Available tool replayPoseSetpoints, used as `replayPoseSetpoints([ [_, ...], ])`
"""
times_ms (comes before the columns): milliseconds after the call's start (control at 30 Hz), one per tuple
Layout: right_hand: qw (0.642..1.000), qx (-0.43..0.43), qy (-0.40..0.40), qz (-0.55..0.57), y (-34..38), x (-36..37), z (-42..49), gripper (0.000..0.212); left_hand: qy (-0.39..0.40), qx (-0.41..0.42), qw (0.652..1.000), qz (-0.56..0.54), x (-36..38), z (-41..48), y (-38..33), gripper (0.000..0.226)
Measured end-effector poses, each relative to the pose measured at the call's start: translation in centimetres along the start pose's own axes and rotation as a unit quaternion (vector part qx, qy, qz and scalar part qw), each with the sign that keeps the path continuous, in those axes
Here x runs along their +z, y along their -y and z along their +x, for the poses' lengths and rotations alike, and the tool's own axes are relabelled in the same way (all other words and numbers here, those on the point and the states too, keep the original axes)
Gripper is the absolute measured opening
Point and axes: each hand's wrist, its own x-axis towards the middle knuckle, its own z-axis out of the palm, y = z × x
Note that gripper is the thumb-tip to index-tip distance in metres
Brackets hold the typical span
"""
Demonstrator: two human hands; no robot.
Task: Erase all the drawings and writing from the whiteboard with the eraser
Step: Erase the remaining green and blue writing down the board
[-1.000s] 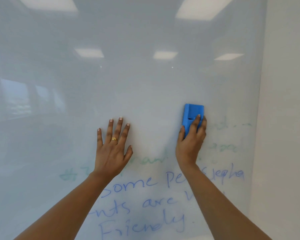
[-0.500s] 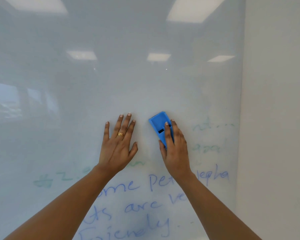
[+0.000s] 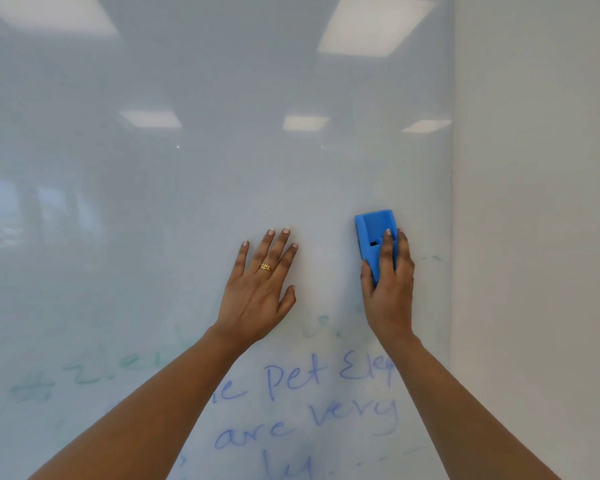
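Carefully: smears ahead

Our right hand (image 3: 390, 292) grips the eraser (image 3: 373, 230) near the whiteboard's (image 3: 222, 150) right edge; our left hand (image 3: 257, 289) lies flat, fingers spread. That palm could smudge the green traces (image 3: 84, 375); hasty passes could smear the blue writing (image 3: 326, 410) below.

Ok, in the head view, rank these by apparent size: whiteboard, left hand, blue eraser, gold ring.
1. whiteboard, fills most of the frame.
2. left hand.
3. blue eraser, partly covered by the right hand, so its full extent is unsure.
4. gold ring, smallest.
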Motion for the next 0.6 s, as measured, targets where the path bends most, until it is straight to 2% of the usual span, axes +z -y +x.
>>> replayPoseSetpoints([
  [200, 0.990, 0.130, -0.048, 0.006, -5.6, -1.8, 1.6, 0.058, -0.014, 0.001, 1.000, -0.013, 1.1, 0.6, -1.7, 0.058],
  [333, 0.978, 0.204, -0.043, 0.013, -7.7, -3.0, 0.8, 0.055, -0.026, 0.009, 1.000, -0.008, 1.4, 0.5, -1.5, 0.057],
  [500, 0.974, 0.221, -0.050, 0.025, -7.3, -2.6, -0.3, 0.054, -0.033, 0.010, 0.999, -0.009, 1.6, 0.6, -1.6, 0.057],
  [600, 0.979, 0.195, -0.048, 0.041, -6.1, -1.7, -1.5, 0.055, -0.032, 0.009, 0.999, -0.008, 1.5, 0.7, -1.7, 0.057],
])
